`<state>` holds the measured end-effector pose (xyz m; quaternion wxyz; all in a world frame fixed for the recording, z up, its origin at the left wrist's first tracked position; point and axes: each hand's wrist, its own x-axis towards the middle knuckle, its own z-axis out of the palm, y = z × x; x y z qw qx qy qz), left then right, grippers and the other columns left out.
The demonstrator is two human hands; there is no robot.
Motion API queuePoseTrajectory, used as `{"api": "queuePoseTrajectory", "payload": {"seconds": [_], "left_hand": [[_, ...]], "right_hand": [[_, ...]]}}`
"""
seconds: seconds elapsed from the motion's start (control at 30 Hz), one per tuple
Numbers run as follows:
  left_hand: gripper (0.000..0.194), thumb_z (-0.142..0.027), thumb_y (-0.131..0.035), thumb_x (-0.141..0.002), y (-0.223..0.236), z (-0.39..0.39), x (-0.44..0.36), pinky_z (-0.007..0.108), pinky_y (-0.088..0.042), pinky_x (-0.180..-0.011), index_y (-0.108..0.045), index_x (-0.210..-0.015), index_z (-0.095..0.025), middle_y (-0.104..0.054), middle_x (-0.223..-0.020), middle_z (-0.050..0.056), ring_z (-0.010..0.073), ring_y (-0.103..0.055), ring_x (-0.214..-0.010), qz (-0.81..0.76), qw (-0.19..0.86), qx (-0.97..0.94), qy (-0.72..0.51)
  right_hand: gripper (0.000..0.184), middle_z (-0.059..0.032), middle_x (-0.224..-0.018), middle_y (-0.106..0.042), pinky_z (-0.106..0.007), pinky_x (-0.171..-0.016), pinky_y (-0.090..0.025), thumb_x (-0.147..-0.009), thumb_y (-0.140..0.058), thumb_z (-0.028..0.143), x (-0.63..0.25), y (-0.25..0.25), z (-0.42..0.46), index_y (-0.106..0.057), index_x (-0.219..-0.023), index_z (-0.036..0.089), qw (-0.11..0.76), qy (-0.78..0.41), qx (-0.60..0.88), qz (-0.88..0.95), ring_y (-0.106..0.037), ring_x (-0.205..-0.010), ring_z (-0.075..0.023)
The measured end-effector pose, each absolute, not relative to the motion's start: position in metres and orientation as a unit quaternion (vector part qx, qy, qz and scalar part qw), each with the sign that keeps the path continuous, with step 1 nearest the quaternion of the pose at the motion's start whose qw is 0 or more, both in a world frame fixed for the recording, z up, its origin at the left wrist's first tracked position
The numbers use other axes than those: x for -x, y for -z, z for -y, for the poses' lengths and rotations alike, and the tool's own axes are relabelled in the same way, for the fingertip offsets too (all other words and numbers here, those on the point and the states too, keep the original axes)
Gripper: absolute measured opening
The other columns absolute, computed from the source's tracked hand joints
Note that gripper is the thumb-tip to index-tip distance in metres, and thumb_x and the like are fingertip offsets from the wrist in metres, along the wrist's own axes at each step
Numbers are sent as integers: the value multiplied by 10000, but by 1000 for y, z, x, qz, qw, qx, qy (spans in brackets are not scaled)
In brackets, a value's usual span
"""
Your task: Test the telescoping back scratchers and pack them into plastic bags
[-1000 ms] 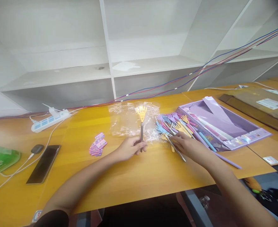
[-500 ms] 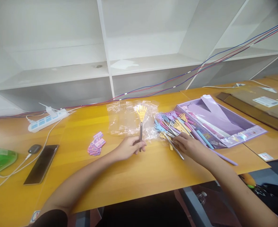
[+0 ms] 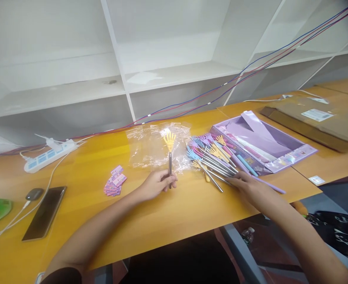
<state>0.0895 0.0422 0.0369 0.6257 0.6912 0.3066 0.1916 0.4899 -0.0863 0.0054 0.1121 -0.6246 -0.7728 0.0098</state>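
My left hand (image 3: 159, 183) is closed round the lower handle of a yellow back scratcher (image 3: 169, 150), held upright with its hand-shaped head at the top. Behind it lie clear plastic bags (image 3: 144, 146). To the right, a pile of back scratchers (image 3: 214, 161) with silver rods and blue, purple, pink and yellow heads rests on the table. My right hand (image 3: 245, 185) is at the near right end of the pile, its fingers closed at the rod ends. The fingertips are partly hidden, and how many rods they pinch cannot be made out.
A purple display box (image 3: 295, 165) stands beside the pile, with a brown cardboard box (image 3: 307, 126) farther right. Small pink cards (image 3: 115, 181) lie left of my left hand. At the far left are a phone (image 3: 45, 211), a power strip (image 3: 51, 156) and white cables.
My right hand has moved off the heads toward the rod ends, nearer me and to the right; more silver rods show. My left hand still holds the yellow back scratcher. The view has shifted slightly.
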Motion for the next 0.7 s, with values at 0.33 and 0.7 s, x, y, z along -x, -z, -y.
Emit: {"api": "queuePoseTrajectory", "payload": {"seconds": [0.33, 0.7], "left_hand": [[493, -636, -600, -1015, -35, -41, -92, 245, -455, -632, -676, -1031, -149, -734, -944, 64, 91, -557, -647, -310, 625, -692, -185], [439, -599, -600, -1037, -52, -46, -90, 244, -460, -643, -624, -1025, -161, -715, -900, 50, 96, -569, -648, -296, 630, -671, -255]], "right_hand": [[389, -146, -1318, -693, -364, -832, -615, -1075, -445, 425, -532, 41, 140, -674, -1325, 235, 169, -34, 684, 709, -757, -1001, -245], [203, -117, -982, -691, -384, -595, -523, -1011, -560, 470, -477, -53, 110, -626, -1067, 286, 272, -33, 695, 665, -673, -679, -232]]}}
